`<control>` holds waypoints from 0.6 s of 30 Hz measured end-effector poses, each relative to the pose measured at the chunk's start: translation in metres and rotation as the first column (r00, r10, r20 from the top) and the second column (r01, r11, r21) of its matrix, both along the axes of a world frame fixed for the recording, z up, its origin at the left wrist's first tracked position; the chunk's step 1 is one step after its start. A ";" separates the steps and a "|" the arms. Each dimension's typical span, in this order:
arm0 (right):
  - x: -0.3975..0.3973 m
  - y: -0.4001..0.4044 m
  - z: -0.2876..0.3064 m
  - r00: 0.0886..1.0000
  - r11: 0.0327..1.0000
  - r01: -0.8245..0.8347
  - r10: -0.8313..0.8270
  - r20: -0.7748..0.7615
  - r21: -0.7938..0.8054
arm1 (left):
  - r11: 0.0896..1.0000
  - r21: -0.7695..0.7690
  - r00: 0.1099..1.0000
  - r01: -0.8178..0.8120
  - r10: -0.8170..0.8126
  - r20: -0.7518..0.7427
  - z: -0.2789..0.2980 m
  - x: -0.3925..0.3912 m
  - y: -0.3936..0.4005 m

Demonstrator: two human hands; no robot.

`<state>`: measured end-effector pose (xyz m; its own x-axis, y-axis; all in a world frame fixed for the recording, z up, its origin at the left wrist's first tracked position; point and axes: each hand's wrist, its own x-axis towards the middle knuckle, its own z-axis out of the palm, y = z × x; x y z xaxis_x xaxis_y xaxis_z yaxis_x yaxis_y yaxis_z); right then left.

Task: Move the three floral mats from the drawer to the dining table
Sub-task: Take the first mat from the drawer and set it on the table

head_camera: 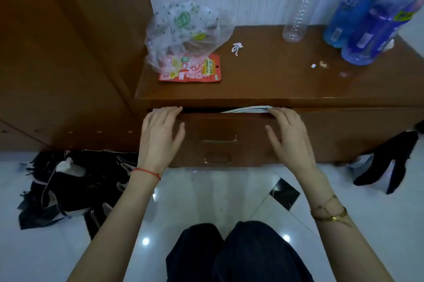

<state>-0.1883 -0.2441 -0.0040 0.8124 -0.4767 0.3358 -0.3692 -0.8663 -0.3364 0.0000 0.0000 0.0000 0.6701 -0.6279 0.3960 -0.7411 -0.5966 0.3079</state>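
Note:
The top drawer of a low brown cabinet stands slightly out, showing a narrow dark gap. In that gap lies a pale folded sheet, likely the mats; no floral pattern is readable. My left hand rests on the drawer's upper left edge, fingers spread over the rim. My right hand lies on the upper right edge, its fingertips touching the pale sheet's end. Neither hand visibly grips anything. The dining table is out of view.
On the cabinet top sit a clear plastic bag, a red snack packet, an empty clear bottle and two blue bottles. Black clothing lies on the tiled floor left; a black item right.

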 end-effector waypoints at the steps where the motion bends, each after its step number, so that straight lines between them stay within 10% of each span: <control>1: 0.000 0.000 -0.004 1.000 1.000 0.006 -0.006 0.019 0.005 | 1.000 0.004 1.000 -0.007 0.007 0.004 -0.005 0.002 -0.001; 18: -0.036 0.030 -0.011 0.996 0.999 0.003 -0.007 0.094 0.049 | 0.999 -0.036 1.000 0.012 -0.012 0.000 -0.022 -0.026 0.025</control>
<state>-0.2238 -0.2141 -0.0154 0.7760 -0.4984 0.3866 -0.3383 -0.8462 -0.4118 -0.0255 0.0246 -0.0219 0.6622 -0.6213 0.4189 -0.7484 -0.5758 0.3292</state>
